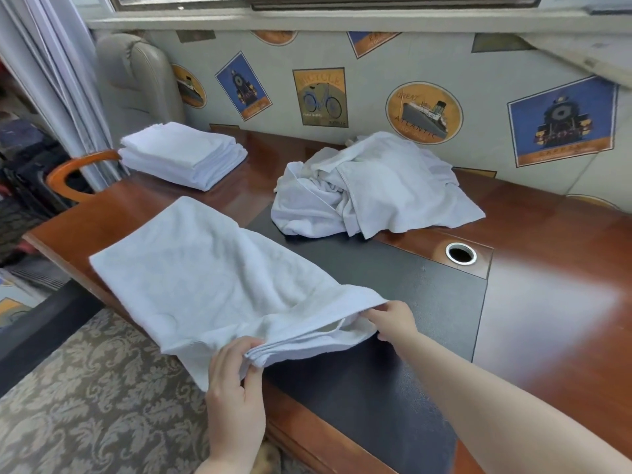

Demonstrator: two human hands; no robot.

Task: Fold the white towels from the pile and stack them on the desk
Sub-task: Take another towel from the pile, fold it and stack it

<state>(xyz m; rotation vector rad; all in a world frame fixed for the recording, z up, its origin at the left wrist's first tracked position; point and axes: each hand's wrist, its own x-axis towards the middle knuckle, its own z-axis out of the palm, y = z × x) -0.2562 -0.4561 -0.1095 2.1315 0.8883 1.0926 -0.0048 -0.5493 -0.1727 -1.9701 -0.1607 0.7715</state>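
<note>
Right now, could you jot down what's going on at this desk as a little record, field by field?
activity: folding a white towel
towel in hand: lies doubled on the desk's near left part, one end lifted
left hand: pinches the towel's near corner
right hand: grips the far corner of the same end
folded stack: neat, at the far left of the desk
unfolded pile: crumpled, at the back centre
desk: reddish wood, dark inset pad, round cable hole

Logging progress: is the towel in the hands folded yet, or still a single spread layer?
Partly folded: the towel lies doubled, several edge layers showing where the left hand and right hand pinch it.
</note>
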